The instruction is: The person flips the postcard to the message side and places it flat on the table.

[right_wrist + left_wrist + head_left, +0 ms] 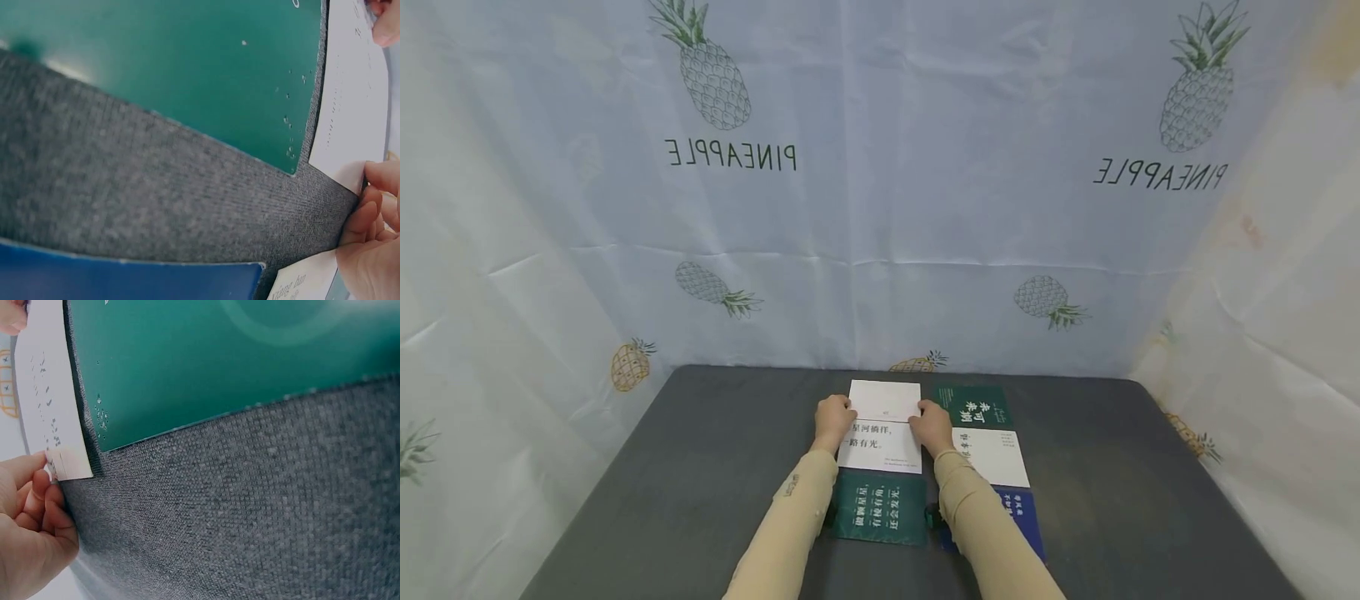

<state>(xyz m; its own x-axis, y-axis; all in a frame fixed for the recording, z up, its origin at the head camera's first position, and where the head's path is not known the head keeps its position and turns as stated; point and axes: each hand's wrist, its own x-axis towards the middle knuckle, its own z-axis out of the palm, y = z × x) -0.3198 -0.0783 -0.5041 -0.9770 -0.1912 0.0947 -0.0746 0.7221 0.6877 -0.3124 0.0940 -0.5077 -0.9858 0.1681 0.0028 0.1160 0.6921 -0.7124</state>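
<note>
At left, on the dark grey textile-covered counter (685,483), the left hand (832,423) pinches the left side of a white rectangular card with black lettering (880,448). That card lies between a mostly blank white rectangular card (885,402) on its far side and a green rectangular card (882,508), narrowly apart, on its near side. The right hand (932,427) pinches its right side. Rightmost, a column: dark green (955,404), white (1002,461) and blue rectangular cards (1021,510).

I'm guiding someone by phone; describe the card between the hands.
On the dark table, find the left column of cards. Its middle card, between left hand and right hand, is white with two lines of large print, unlike the sparser white card above and green card below.
</note>
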